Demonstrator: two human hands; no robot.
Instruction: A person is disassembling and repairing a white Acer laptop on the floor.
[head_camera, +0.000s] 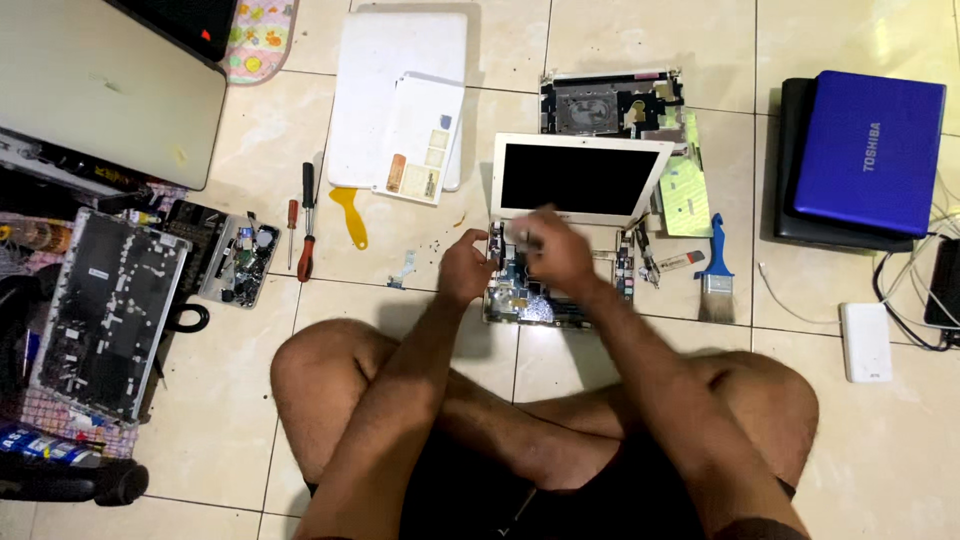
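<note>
Both my hands work over the opened white netbook (560, 290) on the floor.
Left hand (465, 268) grips its edge; right hand (555, 250) is blurred, grip unclear. I judge the exposed board fragile: hold the frame edges.

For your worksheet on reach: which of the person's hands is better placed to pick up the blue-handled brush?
Probably the right hand: the brush lies on its side of the opened laptop, while the left hand rests at the far edge.

Bare arms, bare legs — black shorts, no sleeves.
</note>
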